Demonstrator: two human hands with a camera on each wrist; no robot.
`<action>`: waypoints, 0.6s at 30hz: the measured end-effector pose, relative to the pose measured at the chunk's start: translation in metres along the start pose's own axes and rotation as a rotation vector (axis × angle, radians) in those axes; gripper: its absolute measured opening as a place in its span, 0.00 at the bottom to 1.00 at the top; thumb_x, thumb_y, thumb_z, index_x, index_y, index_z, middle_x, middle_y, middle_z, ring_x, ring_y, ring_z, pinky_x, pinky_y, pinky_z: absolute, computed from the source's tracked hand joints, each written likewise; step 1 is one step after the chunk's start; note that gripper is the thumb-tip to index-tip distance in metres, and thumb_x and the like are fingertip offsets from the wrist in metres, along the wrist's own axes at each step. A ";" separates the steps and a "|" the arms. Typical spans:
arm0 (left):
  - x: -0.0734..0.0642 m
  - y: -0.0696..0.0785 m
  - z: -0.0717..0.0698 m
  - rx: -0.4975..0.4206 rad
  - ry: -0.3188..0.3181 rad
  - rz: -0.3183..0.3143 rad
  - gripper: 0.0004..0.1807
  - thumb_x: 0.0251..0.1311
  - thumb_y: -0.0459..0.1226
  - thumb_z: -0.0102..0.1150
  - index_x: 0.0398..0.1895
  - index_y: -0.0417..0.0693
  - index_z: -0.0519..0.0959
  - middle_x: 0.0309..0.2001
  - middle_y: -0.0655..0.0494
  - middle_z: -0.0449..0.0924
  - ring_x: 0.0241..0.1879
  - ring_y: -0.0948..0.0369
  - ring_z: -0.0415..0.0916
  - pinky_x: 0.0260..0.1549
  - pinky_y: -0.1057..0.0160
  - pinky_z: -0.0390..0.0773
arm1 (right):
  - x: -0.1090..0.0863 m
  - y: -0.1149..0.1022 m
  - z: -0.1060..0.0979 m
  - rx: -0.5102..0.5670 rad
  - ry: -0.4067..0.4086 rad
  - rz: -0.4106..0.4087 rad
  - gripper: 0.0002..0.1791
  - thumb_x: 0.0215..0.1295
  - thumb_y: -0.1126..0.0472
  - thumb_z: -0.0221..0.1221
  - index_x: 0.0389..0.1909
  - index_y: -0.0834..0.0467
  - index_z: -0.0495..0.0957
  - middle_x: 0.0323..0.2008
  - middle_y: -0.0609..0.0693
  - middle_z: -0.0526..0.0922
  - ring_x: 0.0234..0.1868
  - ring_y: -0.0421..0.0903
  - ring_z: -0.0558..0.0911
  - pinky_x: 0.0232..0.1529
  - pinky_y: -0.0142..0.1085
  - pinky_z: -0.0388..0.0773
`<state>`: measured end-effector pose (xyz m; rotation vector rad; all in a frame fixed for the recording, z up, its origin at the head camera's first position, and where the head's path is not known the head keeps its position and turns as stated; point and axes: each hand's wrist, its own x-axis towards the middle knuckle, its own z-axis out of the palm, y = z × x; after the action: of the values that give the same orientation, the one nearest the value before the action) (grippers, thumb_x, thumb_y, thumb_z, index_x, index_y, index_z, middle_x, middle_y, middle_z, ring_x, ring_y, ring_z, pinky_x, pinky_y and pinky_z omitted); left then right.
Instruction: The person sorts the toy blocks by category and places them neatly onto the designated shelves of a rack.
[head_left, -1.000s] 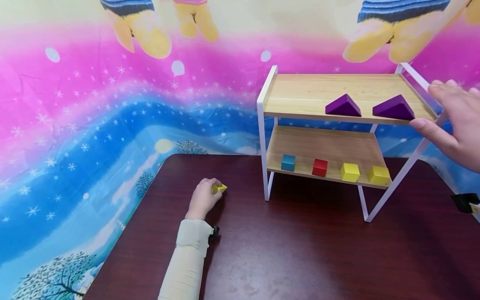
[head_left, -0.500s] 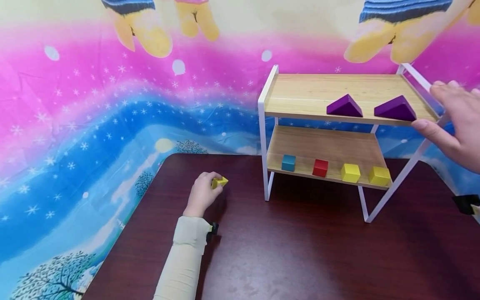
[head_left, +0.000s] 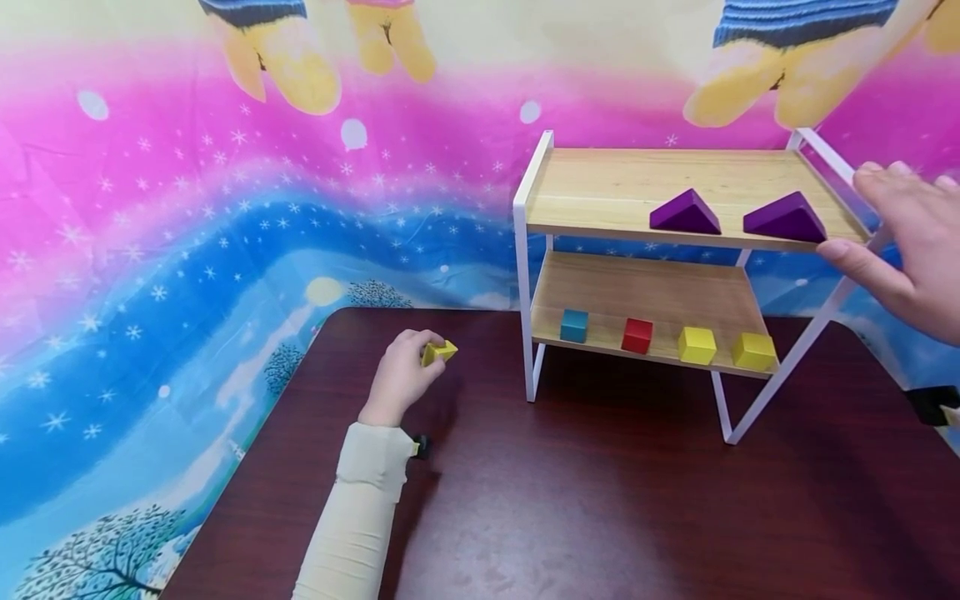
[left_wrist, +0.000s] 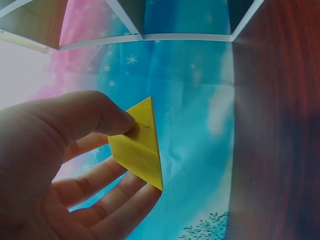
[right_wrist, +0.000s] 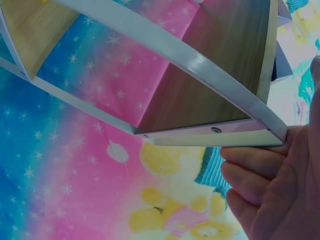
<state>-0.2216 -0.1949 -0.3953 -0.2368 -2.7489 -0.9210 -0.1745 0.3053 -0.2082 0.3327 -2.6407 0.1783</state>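
My left hand pinches a small yellow triangular block between thumb and fingers, held above the dark table. In the left wrist view the thumb presses one face of the yellow block, and fingers lie behind it. My right hand rests at the right end of a two-tier shelf, its fingers fairly straight over the white side rail. In the right wrist view that hand touches the corner of the white frame. Two purple triangular blocks stand on the top tier, the right one near my right thumb.
Along the lower tier's front edge sit a blue cube, a red cube and two yellow cubes. The shelf stands on a dark red-brown table. A patterned cloth backdrop hangs behind it.
My left hand has raised the yellow triangular block off the table and moved slightly away from me. My right hand stays at the shelf's right end.
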 end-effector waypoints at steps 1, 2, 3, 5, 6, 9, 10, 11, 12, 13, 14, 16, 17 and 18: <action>0.000 0.001 -0.001 0.001 -0.003 0.002 0.13 0.62 0.34 0.65 0.50 0.45 0.84 0.52 0.44 0.79 0.48 0.45 0.79 0.44 0.50 0.83 | 0.000 0.000 -0.001 -0.002 -0.001 -0.002 0.49 0.77 0.32 0.36 0.77 0.71 0.46 0.75 0.74 0.48 0.79 0.64 0.43 0.78 0.53 0.32; 0.001 0.002 -0.003 0.003 -0.007 0.006 0.13 0.62 0.34 0.65 0.50 0.45 0.84 0.52 0.44 0.79 0.48 0.45 0.79 0.44 0.50 0.83 | 0.000 0.000 -0.001 -0.003 -0.002 -0.004 0.49 0.77 0.32 0.36 0.77 0.72 0.46 0.75 0.74 0.48 0.79 0.64 0.43 0.78 0.53 0.32; 0.001 0.003 -0.004 0.003 -0.011 0.009 0.13 0.62 0.34 0.65 0.50 0.45 0.84 0.52 0.45 0.79 0.48 0.45 0.79 0.45 0.50 0.83 | 0.000 0.001 -0.001 -0.006 -0.006 -0.005 0.49 0.77 0.32 0.36 0.77 0.71 0.46 0.75 0.74 0.48 0.79 0.64 0.43 0.78 0.53 0.32; 0.002 0.004 -0.005 0.000 -0.021 0.013 0.13 0.62 0.34 0.65 0.50 0.45 0.84 0.52 0.45 0.79 0.48 0.45 0.79 0.45 0.50 0.83 | 0.000 0.001 -0.002 -0.010 -0.011 -0.007 0.49 0.77 0.32 0.35 0.77 0.72 0.46 0.75 0.74 0.48 0.79 0.64 0.43 0.78 0.53 0.32; 0.002 0.005 -0.006 -0.003 -0.026 0.014 0.13 0.62 0.34 0.65 0.50 0.46 0.84 0.52 0.45 0.78 0.48 0.45 0.79 0.46 0.50 0.83 | 0.000 0.001 -0.002 -0.012 -0.012 -0.010 0.50 0.77 0.32 0.35 0.77 0.72 0.46 0.75 0.74 0.48 0.79 0.64 0.43 0.78 0.53 0.32; 0.003 0.007 -0.009 -0.011 -0.038 0.016 0.13 0.62 0.34 0.66 0.50 0.46 0.83 0.52 0.45 0.78 0.49 0.45 0.78 0.47 0.50 0.83 | 0.000 0.002 -0.002 -0.013 -0.010 -0.015 0.50 0.77 0.32 0.36 0.77 0.72 0.46 0.75 0.74 0.49 0.79 0.65 0.44 0.78 0.53 0.32; 0.004 0.007 -0.009 -0.012 -0.041 0.015 0.13 0.63 0.35 0.66 0.50 0.46 0.83 0.53 0.46 0.78 0.49 0.45 0.78 0.47 0.50 0.83 | 0.000 0.002 -0.003 -0.015 -0.010 -0.017 0.50 0.77 0.32 0.36 0.77 0.72 0.46 0.74 0.75 0.49 0.79 0.65 0.44 0.78 0.53 0.32; 0.004 0.007 -0.010 -0.013 -0.043 0.014 0.13 0.63 0.35 0.66 0.50 0.46 0.83 0.53 0.46 0.78 0.48 0.46 0.78 0.47 0.50 0.83 | 0.000 0.002 -0.003 -0.016 -0.010 -0.019 0.50 0.77 0.32 0.36 0.77 0.73 0.46 0.74 0.75 0.50 0.78 0.66 0.44 0.78 0.53 0.32; 0.005 0.008 -0.011 -0.014 -0.045 0.015 0.13 0.63 0.35 0.66 0.50 0.47 0.83 0.53 0.46 0.78 0.48 0.46 0.78 0.48 0.50 0.83 | 0.000 0.002 -0.003 -0.017 -0.013 -0.019 0.50 0.77 0.32 0.36 0.77 0.73 0.46 0.74 0.76 0.50 0.78 0.66 0.44 0.78 0.53 0.32; 0.005 0.008 -0.011 -0.014 -0.046 0.018 0.13 0.63 0.35 0.66 0.51 0.47 0.83 0.53 0.46 0.78 0.49 0.46 0.78 0.48 0.49 0.83 | 0.000 0.002 -0.003 -0.020 -0.018 -0.017 0.50 0.77 0.32 0.36 0.77 0.73 0.46 0.74 0.76 0.50 0.78 0.66 0.44 0.78 0.53 0.32; 0.006 0.008 -0.012 -0.016 -0.045 0.019 0.13 0.63 0.36 0.66 0.51 0.47 0.83 0.54 0.46 0.78 0.49 0.46 0.78 0.48 0.49 0.83 | 0.000 0.001 -0.003 -0.026 -0.025 -0.014 0.50 0.77 0.32 0.36 0.77 0.73 0.45 0.74 0.76 0.50 0.78 0.66 0.44 0.78 0.53 0.32; 0.006 0.008 -0.013 -0.020 -0.040 0.026 0.13 0.63 0.36 0.66 0.51 0.47 0.84 0.54 0.46 0.78 0.49 0.45 0.78 0.48 0.49 0.83 | 0.000 0.001 -0.004 -0.038 -0.039 -0.008 0.50 0.77 0.32 0.35 0.77 0.73 0.44 0.74 0.76 0.49 0.78 0.66 0.43 0.78 0.53 0.32; 0.007 0.008 -0.013 -0.024 -0.036 0.029 0.13 0.63 0.35 0.66 0.51 0.47 0.84 0.54 0.46 0.78 0.49 0.45 0.78 0.48 0.49 0.83 | 0.000 0.000 -0.004 -0.044 -0.046 -0.004 0.50 0.77 0.32 0.35 0.77 0.73 0.44 0.74 0.76 0.49 0.78 0.66 0.43 0.78 0.53 0.32; 0.007 0.008 -0.014 -0.029 -0.031 0.034 0.13 0.63 0.35 0.66 0.51 0.47 0.84 0.54 0.46 0.78 0.49 0.45 0.78 0.47 0.49 0.83 | -0.001 0.000 -0.004 -0.048 -0.051 0.000 0.50 0.77 0.32 0.35 0.77 0.73 0.43 0.74 0.76 0.48 0.78 0.66 0.42 0.78 0.53 0.31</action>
<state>-0.2245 -0.1967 -0.3782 -0.3047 -2.7526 -0.9563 -0.1723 0.3063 -0.2049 0.3257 -2.6905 0.1068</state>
